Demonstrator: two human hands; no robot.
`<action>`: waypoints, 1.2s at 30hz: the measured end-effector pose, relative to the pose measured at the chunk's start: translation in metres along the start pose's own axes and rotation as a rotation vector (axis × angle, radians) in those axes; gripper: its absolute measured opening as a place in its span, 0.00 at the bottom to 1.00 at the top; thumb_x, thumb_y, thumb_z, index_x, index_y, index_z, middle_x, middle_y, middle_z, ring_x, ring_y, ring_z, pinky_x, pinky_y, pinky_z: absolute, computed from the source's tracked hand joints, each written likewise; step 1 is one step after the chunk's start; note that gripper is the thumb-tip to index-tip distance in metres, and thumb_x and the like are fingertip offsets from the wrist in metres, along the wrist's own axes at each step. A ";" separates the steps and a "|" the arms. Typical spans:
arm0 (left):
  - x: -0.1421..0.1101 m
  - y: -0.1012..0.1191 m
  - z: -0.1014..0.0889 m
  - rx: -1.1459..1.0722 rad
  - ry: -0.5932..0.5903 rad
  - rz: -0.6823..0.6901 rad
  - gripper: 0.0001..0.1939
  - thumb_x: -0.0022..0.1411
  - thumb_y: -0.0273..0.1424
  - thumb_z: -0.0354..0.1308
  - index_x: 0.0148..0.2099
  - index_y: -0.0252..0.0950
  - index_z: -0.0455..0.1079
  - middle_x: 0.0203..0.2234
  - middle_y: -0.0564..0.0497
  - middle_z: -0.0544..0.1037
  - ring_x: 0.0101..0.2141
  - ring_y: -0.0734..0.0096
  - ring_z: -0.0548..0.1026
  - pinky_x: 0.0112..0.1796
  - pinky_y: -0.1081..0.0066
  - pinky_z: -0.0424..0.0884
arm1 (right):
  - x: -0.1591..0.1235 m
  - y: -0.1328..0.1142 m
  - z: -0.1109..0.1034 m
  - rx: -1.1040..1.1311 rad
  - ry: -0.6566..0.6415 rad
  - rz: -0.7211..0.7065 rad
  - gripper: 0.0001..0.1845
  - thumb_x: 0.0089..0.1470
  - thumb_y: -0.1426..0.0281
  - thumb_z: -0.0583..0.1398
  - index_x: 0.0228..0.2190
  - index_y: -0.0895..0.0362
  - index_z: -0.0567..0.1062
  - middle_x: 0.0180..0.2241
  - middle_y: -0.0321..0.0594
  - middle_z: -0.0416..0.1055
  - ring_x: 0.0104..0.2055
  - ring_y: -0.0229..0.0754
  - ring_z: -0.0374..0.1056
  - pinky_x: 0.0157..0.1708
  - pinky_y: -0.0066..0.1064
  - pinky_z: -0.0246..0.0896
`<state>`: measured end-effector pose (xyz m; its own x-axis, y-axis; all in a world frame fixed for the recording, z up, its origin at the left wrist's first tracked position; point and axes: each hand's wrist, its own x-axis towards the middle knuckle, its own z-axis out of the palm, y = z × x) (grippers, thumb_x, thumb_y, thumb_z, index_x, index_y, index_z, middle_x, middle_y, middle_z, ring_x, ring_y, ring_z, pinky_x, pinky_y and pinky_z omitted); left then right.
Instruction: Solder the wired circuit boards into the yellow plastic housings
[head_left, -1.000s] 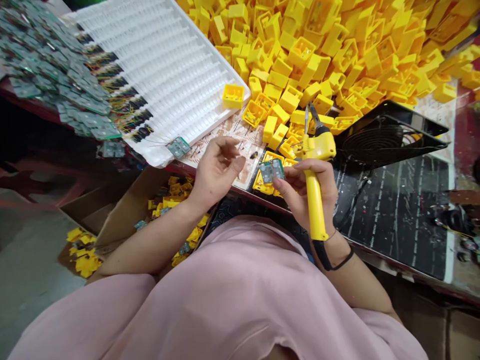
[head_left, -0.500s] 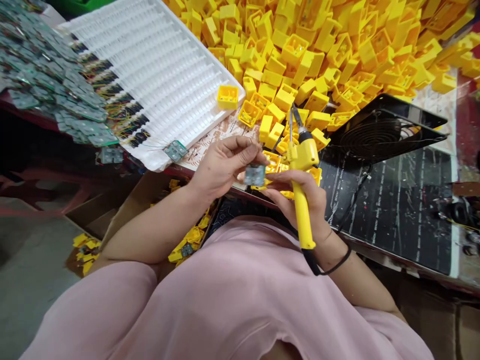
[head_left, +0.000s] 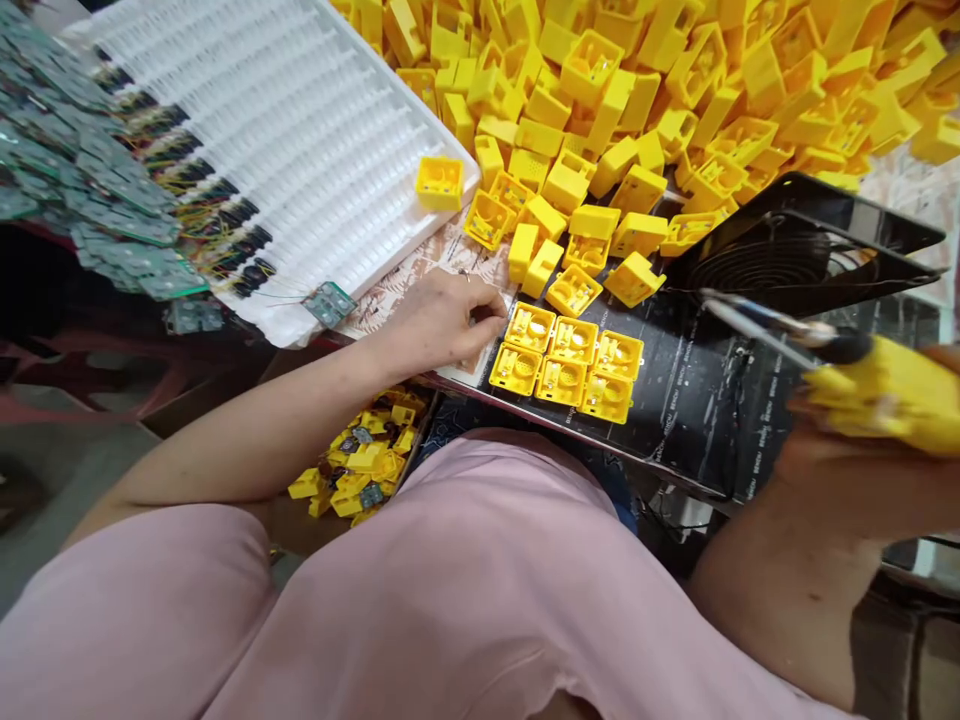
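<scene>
Right hand (head_left: 840,470), blurred soldering iron (head_left: 885,395) swung aside

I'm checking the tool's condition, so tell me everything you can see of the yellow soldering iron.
The soldering iron has a yellow plastic-looking body, a black collar and thin metal rods at the front. It is blurred. The right hand grips it at the right edge of the view, lying nearly level in the air, tip pointing left before the black fan. Its cord is not visible.
</scene>
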<state>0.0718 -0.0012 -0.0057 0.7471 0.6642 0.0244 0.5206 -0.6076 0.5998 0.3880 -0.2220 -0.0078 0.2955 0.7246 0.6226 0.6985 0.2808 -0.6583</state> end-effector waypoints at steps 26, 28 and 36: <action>0.025 0.014 -0.012 0.223 -0.219 0.092 0.05 0.60 0.33 0.63 0.30 0.41 0.75 0.23 0.53 0.75 0.40 0.54 0.85 0.63 0.55 0.73 | 0.010 -0.045 0.056 -0.027 -0.143 -0.184 0.12 0.62 0.61 0.82 0.35 0.45 0.86 0.30 0.32 0.87 0.24 0.43 0.81 0.18 0.30 0.76; 0.025 0.015 -0.013 0.203 -0.212 0.085 0.05 0.59 0.33 0.64 0.30 0.42 0.75 0.22 0.54 0.74 0.39 0.55 0.84 0.64 0.54 0.73 | 0.011 -0.046 0.056 -0.031 -0.150 -0.190 0.13 0.62 0.60 0.82 0.34 0.45 0.85 0.29 0.31 0.86 0.23 0.42 0.80 0.16 0.29 0.73; 0.028 0.013 -0.014 0.243 -0.248 0.063 0.05 0.58 0.33 0.64 0.30 0.42 0.76 0.23 0.53 0.74 0.41 0.52 0.85 0.63 0.54 0.74 | 0.002 -0.045 0.050 0.042 -0.010 -0.146 0.11 0.64 0.68 0.81 0.36 0.47 0.85 0.33 0.33 0.87 0.29 0.44 0.84 0.21 0.31 0.77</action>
<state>0.0936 0.0152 0.0137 0.8430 0.5144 -0.1573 0.5311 -0.7497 0.3949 0.3248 -0.2019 0.0017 0.1867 0.6801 0.7089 0.7054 0.4094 -0.5786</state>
